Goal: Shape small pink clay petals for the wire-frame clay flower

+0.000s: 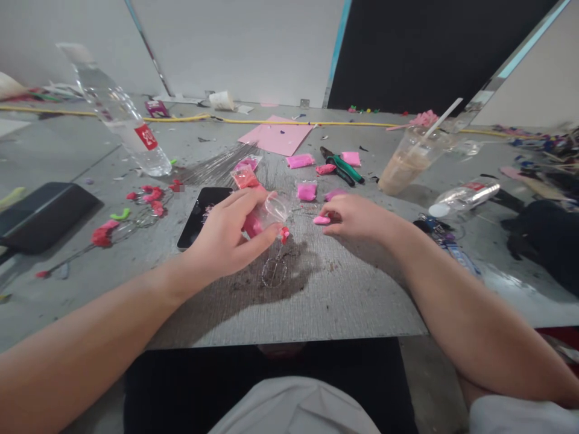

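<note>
My left hand [235, 232] is closed around a clear plastic bag [275, 208] with pink clay showing in it. Just beyond its fingertips is a small red lump [284, 234] above a bent wire loop [274, 272]; whether I also grip that wire cannot be made out. Between the fingers of my right hand [357, 218] is a small pink piece of clay [322, 220], held low over the table. A black phone [203, 214] lies partly under my left hand. Several pink clay packets [307, 191] lie beyond my hands.
Green-handled pliers [346, 169] lie behind the packets. A water bottle [131, 132] stands at left, a drink cup with a straw [404, 160] at right, near a lying bottle [465, 196]. Red clay pieces on wire [151, 196] lie left. A yellow cable [353, 124] crosses the back.
</note>
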{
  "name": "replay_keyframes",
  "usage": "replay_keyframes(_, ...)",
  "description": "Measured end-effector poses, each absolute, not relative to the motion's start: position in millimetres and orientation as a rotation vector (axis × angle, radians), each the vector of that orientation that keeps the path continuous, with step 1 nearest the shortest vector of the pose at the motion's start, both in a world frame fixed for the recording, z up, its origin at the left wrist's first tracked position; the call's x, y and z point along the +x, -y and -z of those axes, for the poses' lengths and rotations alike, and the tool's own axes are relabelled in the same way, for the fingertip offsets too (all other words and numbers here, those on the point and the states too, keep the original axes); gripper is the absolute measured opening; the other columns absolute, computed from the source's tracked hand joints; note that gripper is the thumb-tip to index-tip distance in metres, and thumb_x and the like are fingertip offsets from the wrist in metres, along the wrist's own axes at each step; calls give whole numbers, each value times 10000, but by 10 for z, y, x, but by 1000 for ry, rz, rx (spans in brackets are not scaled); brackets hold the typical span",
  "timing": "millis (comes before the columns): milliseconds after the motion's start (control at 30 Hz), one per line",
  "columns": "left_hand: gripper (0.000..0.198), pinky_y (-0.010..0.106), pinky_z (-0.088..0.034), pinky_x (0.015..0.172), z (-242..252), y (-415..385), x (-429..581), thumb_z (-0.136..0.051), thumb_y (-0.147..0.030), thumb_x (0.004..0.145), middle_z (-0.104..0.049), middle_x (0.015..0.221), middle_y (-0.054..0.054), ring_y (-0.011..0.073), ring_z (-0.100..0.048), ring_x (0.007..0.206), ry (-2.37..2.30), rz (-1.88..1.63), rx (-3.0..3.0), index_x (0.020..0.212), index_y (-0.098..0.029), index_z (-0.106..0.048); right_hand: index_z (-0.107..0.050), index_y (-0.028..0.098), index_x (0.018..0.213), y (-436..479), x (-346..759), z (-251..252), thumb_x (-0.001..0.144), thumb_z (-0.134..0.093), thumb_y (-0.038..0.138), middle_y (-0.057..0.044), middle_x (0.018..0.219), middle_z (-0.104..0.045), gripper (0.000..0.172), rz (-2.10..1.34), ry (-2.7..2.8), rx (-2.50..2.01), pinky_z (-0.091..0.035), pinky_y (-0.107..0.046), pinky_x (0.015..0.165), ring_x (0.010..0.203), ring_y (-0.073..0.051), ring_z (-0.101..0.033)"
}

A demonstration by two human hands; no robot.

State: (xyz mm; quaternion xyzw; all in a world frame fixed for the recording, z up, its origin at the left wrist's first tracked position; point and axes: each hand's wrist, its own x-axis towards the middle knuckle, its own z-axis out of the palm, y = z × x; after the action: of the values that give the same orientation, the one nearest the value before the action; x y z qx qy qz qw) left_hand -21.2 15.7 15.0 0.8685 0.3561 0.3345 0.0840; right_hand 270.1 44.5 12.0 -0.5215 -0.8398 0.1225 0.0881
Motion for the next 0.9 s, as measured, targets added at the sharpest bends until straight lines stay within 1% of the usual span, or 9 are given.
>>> replay_keyframes(33,358,373,-468,775,-148,-162,-214,-602,-334,969,-670,983,89,217,-582,827,-1070,-987,2593,1249,-112,-622,-756,192,868,-447,2693,-108,865,-746,293,-77,879,-737,101,-374,2522,-1545,-400,-323,647,760,-211,-636)
replay_keyframes(133,391,359,-465,740,-145,-169,-208,-603,-366,969,-647,932,61,194,-549,758,-1114,-939,2568,1268,-115,-616,-717,177,857,-433,2661,-130,953,-648,324,-95,886,-739,188,-354,2525,-1581,-404,-335,658,773,-218,-642)
replay_keyframes(233,422,353,-487,754,-144,-167,-189,-638,-430,951,-641,947,54,184,-559,752,-1123,-880,2540,1242,-126,-624,-704,177,939,-365,2609,-205,906,-691,272,-76,885,-748,101,-377,2305,-1539,-459,-338,680,777,-212,-662)
replay_keyframes(333,447,376,-504,822,-138,-163,-177,-656,-462,944,-661,1013,85,215,-612,857,-1083,-808,2568,1224,-115,-633,-729,192,983,-234,2505,-266,869,-746,244,-47,902,-754,126,-518,2114,-1213,-542,-325,723,770,-181,-679)
replay_keyframes(467,479,375,-508,813,-115,-162,-175,-663,-465,947,-664,1024,97,228,-634,888,-983,-721,2613,1257,-104,-613,-762,196,1053,-73,2340,-261,881,-752,228,-52,1000,-752,175,-710,2061,-932,-587,-303,746,853,-174,-699)
replay_keyframes(600,441,358,-498,770,-103,-163,-171,-655,-461,954,-639,968,77,218,-617,849,-946,-702,2635,1230,-119,-617,-778,213,1081,-34,2255,-195,883,-733,191,-51,1029,-744,204,-682,2023,-950,-584,-284,708,829,-157,-687)
replay_keyframes(767,457,357,-487,757,-107,-159,-174,-650,-447,960,-646,994,88,219,-606,854,-937,-714,2642,1276,-120,-598,-718,214,1068,-10,2227,-177,820,-811,213,-42,1002,-754,264,-805,1928,-996,-602,-324,754,832,-176,-696)
replay_keyframes(833,445,358,-484,763,-107,-160,-178,-649,-442,962,-644,1003,92,226,-607,875,-917,-714,2655,1267,-123,-595,-725,210,1001,2,2225,-191,811,-833,238,-36,950,-763,220,-820,1950,-1002,-595,-333,742,824,-187,-697)
replay_keyframes(900,403,356,-482,765,-106,-163,-181,-648,-429,962,-634,988,82,223,-604,874,-890,-713,2663,1232,-133,-603,-758,215,988,0,2231,-200,848,-810,258,-39,960,-781,156,-807,2003,-998,-582,-339,741,839,-194,-704)
